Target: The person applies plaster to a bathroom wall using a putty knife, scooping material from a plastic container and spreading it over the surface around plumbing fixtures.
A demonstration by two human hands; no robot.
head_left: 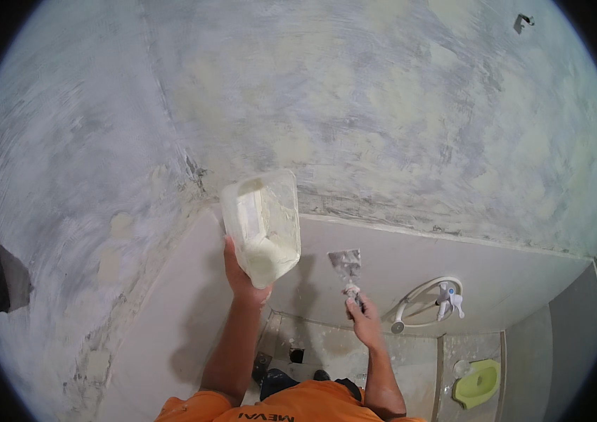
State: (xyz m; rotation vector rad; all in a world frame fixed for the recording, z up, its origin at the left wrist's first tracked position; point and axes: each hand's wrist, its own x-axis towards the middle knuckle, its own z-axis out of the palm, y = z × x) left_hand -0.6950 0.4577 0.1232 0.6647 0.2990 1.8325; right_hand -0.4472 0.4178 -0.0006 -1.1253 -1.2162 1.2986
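Left hand (244, 283): I am cupping the tub (231, 211) from outside at its lower left; I cannot tell how the hidden fingers are lying.
Tub: its mouth is facing me; I am judging it light and slightly flexible, best held under its base.
Paste (270, 257): it is collecting at the tub's lower end, looking soft, sticky and slippery.
Right hand (364, 321): I am gripping the scraper (345, 263) by its handle, apart from the tub's right edge.
Scraper: its smeared blade is pointing away from me, probably stiff and thin-edged; the handle is offering the safer hold.
Wall (369, 105): it is rising, patchy, beyond both.
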